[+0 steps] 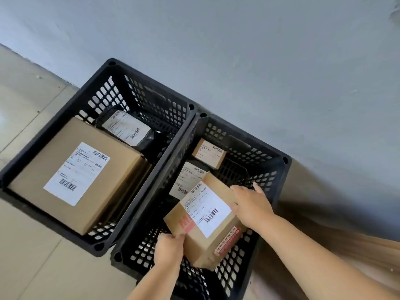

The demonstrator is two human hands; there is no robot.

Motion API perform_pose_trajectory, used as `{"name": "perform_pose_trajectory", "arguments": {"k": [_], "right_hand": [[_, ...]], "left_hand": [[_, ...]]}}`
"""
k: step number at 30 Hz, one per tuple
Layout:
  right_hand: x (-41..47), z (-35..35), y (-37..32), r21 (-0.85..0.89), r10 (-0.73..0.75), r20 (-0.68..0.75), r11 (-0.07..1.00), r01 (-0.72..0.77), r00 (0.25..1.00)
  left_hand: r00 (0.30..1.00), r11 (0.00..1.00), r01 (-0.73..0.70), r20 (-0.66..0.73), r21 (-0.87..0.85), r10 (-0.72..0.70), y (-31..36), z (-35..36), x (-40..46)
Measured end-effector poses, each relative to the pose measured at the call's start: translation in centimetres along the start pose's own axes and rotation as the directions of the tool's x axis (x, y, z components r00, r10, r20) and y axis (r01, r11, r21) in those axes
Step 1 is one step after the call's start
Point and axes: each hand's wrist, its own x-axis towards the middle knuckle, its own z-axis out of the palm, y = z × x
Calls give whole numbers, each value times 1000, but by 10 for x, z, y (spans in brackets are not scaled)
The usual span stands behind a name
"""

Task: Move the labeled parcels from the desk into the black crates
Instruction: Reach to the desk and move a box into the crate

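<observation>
You have a box in both hands, label up, tilted, held inside the mouth of the right crate at its near end. Your left hand grips the near left corner, fingers curled round the edge with the thumb on top by the red print. Your right hand lies along the far right edge, fingers fairly straight and pressed to the cardboard, the thumb on the label's edge; it steadies rather than pinches. Whether the box's underside touches the crate floor yet cannot be told from this view.

So the step in hand looks like placing: this parcel is over its crate and going down.

Further back in the same crate lie a flat parcel, partly hidden behind the box, and a small box near the far wall. The near floor under your hands looks bare mesh, so the next move is likely to level the box, lower it onto that bare part just short of the flat parcel, then let go with both hands.

The left crate, touching the right one, holds a big box and a black bag behind it. Both crates stand on the tiled floor against the grey wall. The desk is not in view.
</observation>
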Motion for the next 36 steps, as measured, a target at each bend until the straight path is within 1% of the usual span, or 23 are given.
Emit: {"name": "perform_pose_trajectory", "arguments": {"k": [3, 6, 8, 10, 12, 15, 16, 19, 22, 23, 25, 26, 27, 28, 30, 31, 33, 34, 36], "right_hand": [[17, 4, -4, -41, -51, -1, 998, 51, 999], [22, 9, -5, -21, -105, -28, 994, 105, 994], [24, 10, -4, 4, -111, -48, 994, 112, 993], [26, 11, 1, 32, -84, -46, 996, 85, 995], [31, 13, 10, 37, -63, -53, 997, 65, 997], [40, 18, 23, -19, -64, -59, 998, 63, 996], [44, 20, 27, -37, -58, -53, 998, 57, 997], [53, 23, 35, -88, -28, -24, 996, 26, 999], [59, 29, 37, -86, -13, 53, 996, 18, 999], [62, 34, 37, -91, -21, 69, 995, 28, 997], [68, 47, 40, -140, -47, 67, 989, 56, 997], [72, 54, 42, -168, -53, 65, 984, 63, 996], [74, 59, 43, -194, -57, 71, 978, 70, 996], [74, 63, 43, -219, -58, 88, 973, 76, 994], [73, 68, 43, -271, -53, 119, 959, 84, 992], [71, 69, 42, -299, -49, 132, 950, 87, 990], [69, 71, 41, -343, -42, 170, 934, 99, 985], [68, 72, 42, -359, -38, 189, 928, 105, 981], [66, 74, 42, -377, -34, 207, 920, 112, 978]], "left_hand": [[999, 993, 46, 2, -105, -46, -12, 7, 8], [998, 979, 62, 3, -195, -62, -16, 7, 8], [998, 971, 60, 21, -233, -57, -12, 8, 9], [998, 971, 55, 35, -233, -48, -5, 11, 10], [999, 979, 31, 42, -200, -23, 0, 20, 12], [998, 997, -16, 52, -78, 20, 5, 37, 14], [998, 998, -17, 56, -68, 21, 7, 43, 16], [997, 996, 11, 80, -88, -4, 11, 60, 24], [986, 989, 45, 166, -141, -21, 17, 77, 30], [981, 991, 34, 193, -127, -9, 20, 83, 31], [975, 998, -44, 220, 34, 35, 31, 94, 35], [973, 990, -71, 225, 124, 42, 36, 98, 36], [973, 980, -92, 224, 179, 51, 40, 99, 38], [976, 966, -116, 205, 232, 68, 42, 99, 40], [986, 931, -154, 105, 332, 126, 42, 96, 46], [988, 925, -152, 62, 350, 139, 40, 94, 49], [992, 947, -124, 43, 295, 116, 38, 89, 54], [994, 964, -107, 56, 242, 96, 36, 88, 56], [989, 975, -116, 110, 191, 96, 32, 87, 61]]}}
